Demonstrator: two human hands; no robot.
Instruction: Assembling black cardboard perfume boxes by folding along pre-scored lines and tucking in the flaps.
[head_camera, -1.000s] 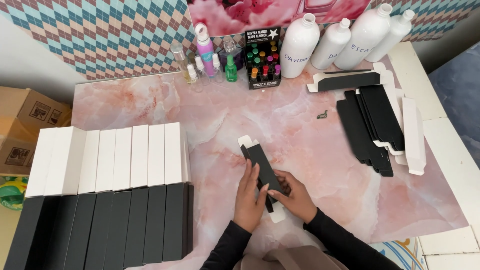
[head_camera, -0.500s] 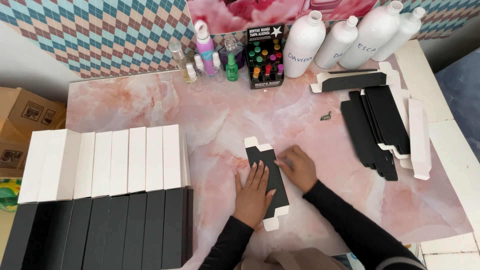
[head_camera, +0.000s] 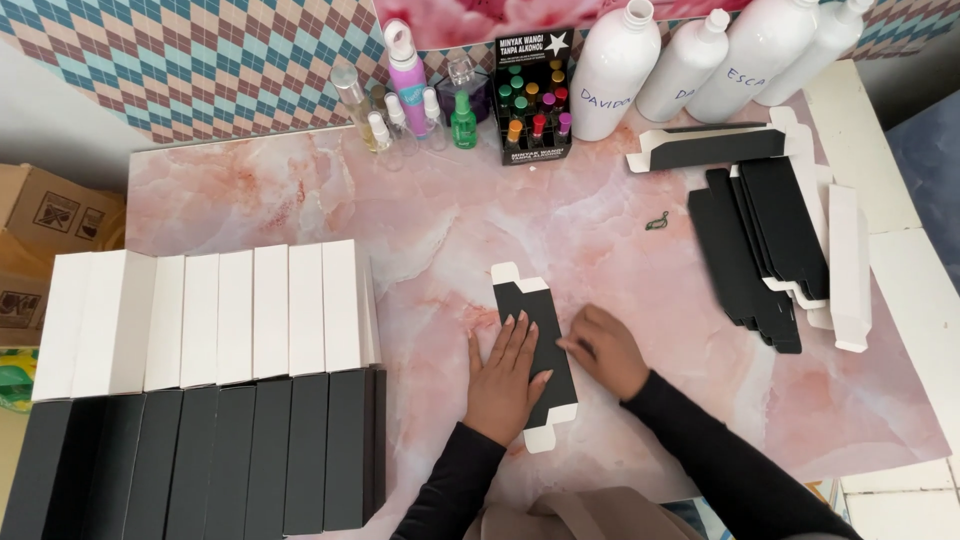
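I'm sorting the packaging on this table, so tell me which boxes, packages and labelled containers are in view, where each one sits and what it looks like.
Flat black carton: table centre, white end flaps, under left hand and right hand.
Flat black cartons: loose pile, right.
White boxes: upright row, left.
Black boxes: row in front of the white ones.
Black display box: back centre, coloured small bottles.
White bottles: back right, handwritten labels.
Brown cardboard boxes: far left, off the table.

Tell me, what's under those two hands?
A flat black carton with white flaps lies on the pink marble table. The left hand presses flat on it; the right hand touches its edge. The covered middle stays hidden.
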